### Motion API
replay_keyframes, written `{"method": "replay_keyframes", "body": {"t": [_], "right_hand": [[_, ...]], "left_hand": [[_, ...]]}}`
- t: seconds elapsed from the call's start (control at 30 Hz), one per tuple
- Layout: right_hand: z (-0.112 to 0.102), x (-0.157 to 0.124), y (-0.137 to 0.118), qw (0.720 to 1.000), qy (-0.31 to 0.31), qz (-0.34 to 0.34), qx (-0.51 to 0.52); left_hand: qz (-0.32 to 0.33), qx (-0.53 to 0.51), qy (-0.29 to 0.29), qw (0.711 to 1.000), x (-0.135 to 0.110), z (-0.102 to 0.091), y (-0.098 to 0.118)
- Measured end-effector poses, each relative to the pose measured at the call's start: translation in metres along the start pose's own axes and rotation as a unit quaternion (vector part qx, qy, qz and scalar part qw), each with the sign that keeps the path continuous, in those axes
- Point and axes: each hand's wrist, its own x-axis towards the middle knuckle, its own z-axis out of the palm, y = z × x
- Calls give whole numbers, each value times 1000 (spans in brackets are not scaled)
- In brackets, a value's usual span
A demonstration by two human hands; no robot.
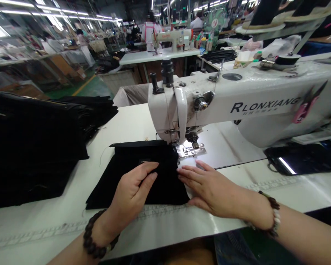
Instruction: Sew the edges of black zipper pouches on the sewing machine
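A black fabric piece with a small label lies flat on the white sewing table. Its upper right corner reaches the presser foot of the white sewing machine. My left hand is on top of the fabric, thumb and forefinger drawn close together on it; the other fingers are hidden underneath. Flat beside the right edge of the fabric, my right hand has its fingers stretched out, the tips touching that edge just below the metal needle plate.
A tall stack of black fabric pieces fills the table's left side. At right lies a dark phone. Pink-handled snips are attached to the machine arm. A printed ruler runs along the front. People work at other machines behind.
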Motion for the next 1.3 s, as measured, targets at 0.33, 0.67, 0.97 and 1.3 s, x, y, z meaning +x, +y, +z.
{"method": "replay_keyframes", "body": {"t": [0.33,0.67,0.97,1.3], "right_hand": [[10,17,18,999,22,0,-31],[11,18,11,998,38,14,-57],[17,13,11,994,70,21,-79],[19,10,8,998,44,-32,-25]], "left_hand": [[-13,-13,21,1000,1,0,-5],[-40,-19,25,999,2,0,-7],[-67,-20,67,995,-2,4,-14],[85,-77,-131,985,4,4,-23]]}}
